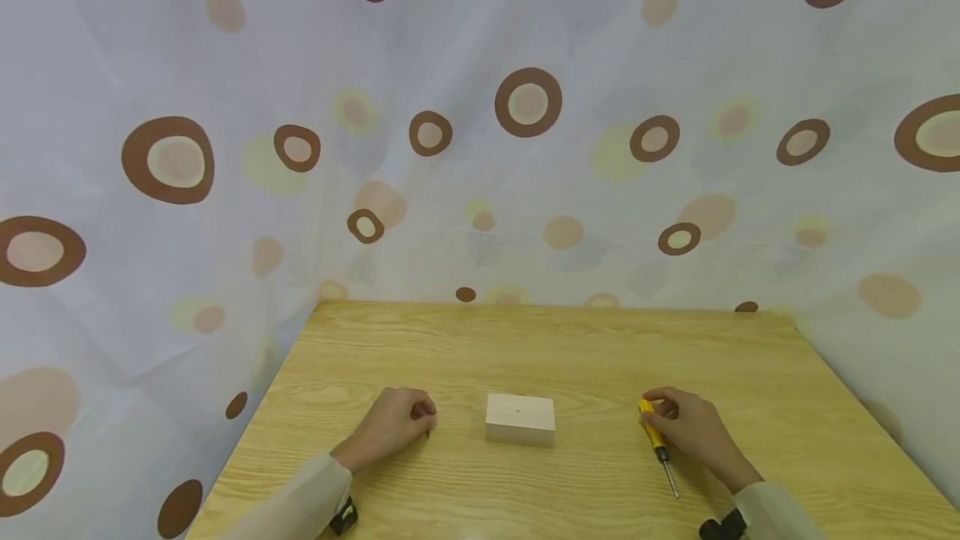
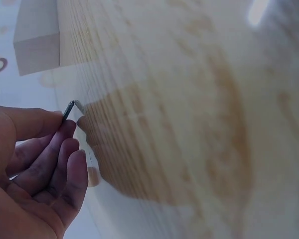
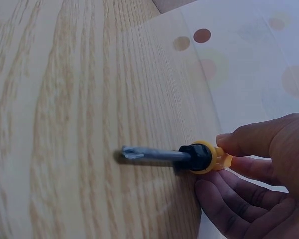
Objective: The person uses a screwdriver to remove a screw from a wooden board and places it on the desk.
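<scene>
Between thumb and fingertips my left hand (image 1: 397, 423) pinches a small dark screw (image 2: 68, 110), its tip pointing down near the tabletop. On the other side, my right hand (image 1: 693, 427) holds a screwdriver (image 1: 652, 432) by its yellow handle, pinched between thumb and finger. The metal shaft (image 3: 154, 155) with its cross-shaped tip points back toward me, close to the table. Midway between both hands lies a pale wooden block (image 1: 521, 419) with a small dark hole in its top. Neither hand touches the block.
A glossy wood-grain table (image 1: 570, 357) spans the area beneath the hands. Behind it and along both sides hangs a white curtain (image 1: 465, 173) printed with brown rings and pale dots. Dark straps or devices (image 1: 343, 515) sit at the wrists.
</scene>
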Motion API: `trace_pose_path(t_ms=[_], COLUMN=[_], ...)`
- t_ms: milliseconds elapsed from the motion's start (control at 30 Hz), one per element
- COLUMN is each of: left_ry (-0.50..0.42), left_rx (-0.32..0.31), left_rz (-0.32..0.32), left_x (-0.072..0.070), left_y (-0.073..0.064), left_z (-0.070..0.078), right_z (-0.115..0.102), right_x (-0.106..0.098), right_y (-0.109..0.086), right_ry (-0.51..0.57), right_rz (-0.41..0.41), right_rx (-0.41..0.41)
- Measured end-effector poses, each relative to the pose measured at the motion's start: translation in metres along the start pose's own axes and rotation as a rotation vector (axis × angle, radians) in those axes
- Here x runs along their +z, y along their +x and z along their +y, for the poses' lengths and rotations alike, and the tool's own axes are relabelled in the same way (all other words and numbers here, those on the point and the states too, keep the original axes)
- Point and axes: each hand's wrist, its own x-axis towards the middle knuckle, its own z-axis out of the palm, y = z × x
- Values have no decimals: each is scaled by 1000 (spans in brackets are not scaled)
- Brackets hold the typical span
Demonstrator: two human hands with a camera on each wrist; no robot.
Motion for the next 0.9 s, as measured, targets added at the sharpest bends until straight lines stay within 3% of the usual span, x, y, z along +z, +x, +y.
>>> trace_pose_path(t_ms=[367, 567, 800, 900], left_ry=[59, 88, 78, 99], left_rx=[27, 8, -8, 13], left_rz=[60, 68, 56, 64], left_x=[4, 7, 3, -3], left_y=[0, 1, 4, 7], left_z=[2, 1, 3, 8], right_z=[3, 5, 1, 2], right_x=[0, 2, 0, -4], right_y=[1, 2, 3, 3], right_ry=[-20, -31, -24, -22], right_rz=[-4, -4, -8, 4], right_rx=[13, 8, -2, -1])
